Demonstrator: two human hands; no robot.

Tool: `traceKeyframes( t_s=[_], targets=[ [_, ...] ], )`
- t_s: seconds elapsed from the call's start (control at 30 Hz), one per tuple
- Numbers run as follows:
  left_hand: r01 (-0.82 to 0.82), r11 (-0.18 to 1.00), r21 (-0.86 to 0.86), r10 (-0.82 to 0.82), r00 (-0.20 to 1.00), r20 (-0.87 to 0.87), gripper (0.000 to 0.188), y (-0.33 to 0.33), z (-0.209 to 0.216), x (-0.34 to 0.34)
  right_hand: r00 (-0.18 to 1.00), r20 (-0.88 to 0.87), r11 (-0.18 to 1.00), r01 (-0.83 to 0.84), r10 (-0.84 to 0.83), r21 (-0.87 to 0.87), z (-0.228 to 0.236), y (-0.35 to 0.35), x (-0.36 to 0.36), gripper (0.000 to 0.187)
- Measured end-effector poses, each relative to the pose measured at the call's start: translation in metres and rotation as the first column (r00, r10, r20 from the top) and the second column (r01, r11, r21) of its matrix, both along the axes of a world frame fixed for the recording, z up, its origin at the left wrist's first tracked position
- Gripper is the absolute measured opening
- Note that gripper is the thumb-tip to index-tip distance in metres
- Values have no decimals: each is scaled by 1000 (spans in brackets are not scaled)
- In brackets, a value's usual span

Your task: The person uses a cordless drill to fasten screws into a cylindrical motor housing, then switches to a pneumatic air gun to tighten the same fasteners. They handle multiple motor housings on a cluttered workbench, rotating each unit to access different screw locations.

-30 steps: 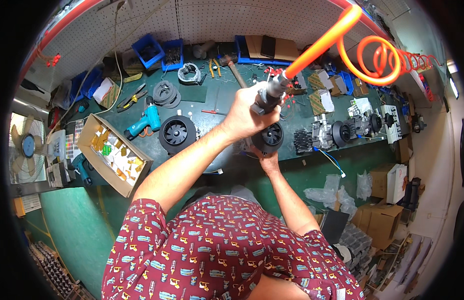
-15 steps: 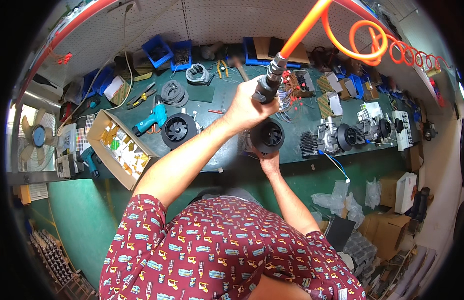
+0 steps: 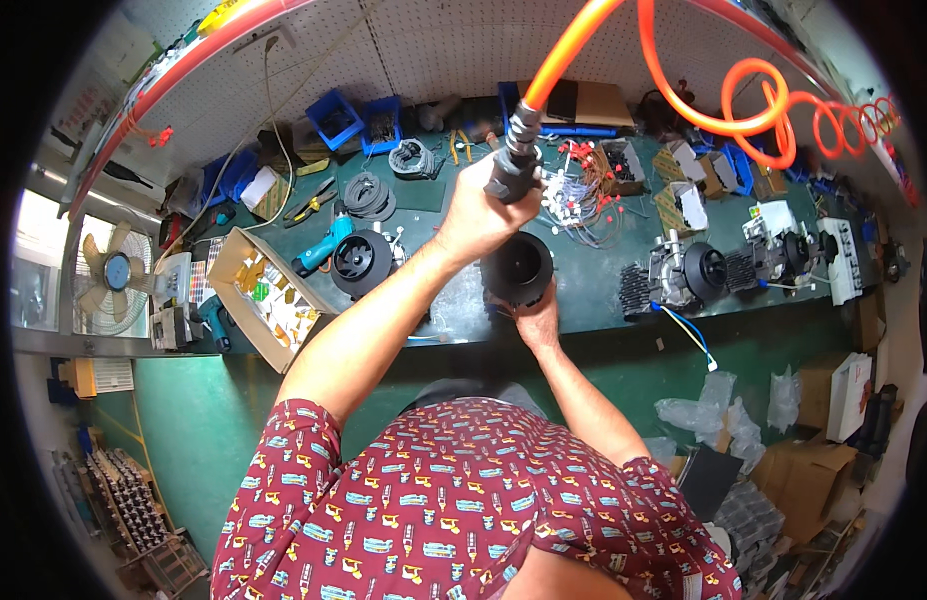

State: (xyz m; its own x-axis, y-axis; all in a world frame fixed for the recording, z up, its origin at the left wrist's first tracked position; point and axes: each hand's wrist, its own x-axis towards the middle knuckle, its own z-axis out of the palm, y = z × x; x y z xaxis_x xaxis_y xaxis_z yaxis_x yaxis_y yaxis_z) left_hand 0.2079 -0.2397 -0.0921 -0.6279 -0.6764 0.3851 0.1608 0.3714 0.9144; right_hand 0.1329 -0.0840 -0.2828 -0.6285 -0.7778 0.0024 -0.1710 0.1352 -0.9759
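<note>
My left hand (image 3: 483,218) is wrapped round a black air tool (image 3: 512,172), its top joined to an orange hose. The tool's lower end is hidden behind the hand. Just below it sits a black round fan unit (image 3: 517,270) at the bench's front edge. Its middle looks like a smooth dark bowl, with no separate blades to make out. My right hand (image 3: 538,322) grips the unit's near right side; some fingers are hidden beneath it. Left of my left forearm stands another black-fan blower (image 3: 361,262), its blades showing.
Two metal-bodied blowers (image 3: 688,268) (image 3: 780,245) stand at the right. A teal cordless drill (image 3: 324,246) and an open carton of small parts (image 3: 224,262) lie left. Red-tipped wires (image 3: 583,195) spread behind my hands. The coiled orange hose (image 3: 573,45) hangs overhead.
The whole view has shifted, with the bench sliding rightward. Blades that showed in the held fan unit no longer show. Both hands keep their grips.
</note>
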Motion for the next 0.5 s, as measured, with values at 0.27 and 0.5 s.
traceKeyframes(
  t_s=[0.27,0.5],
  targets=[
    [-91,996,24,92,995,-31,14,6,-8,3,987,-157,992,64,-47,109,-35,2,-6,100],
    [-56,997,54,56,998,4,14,-3,-19,13,988,-128,993,94,-84,72,-28,0,-2,100]
  ],
)
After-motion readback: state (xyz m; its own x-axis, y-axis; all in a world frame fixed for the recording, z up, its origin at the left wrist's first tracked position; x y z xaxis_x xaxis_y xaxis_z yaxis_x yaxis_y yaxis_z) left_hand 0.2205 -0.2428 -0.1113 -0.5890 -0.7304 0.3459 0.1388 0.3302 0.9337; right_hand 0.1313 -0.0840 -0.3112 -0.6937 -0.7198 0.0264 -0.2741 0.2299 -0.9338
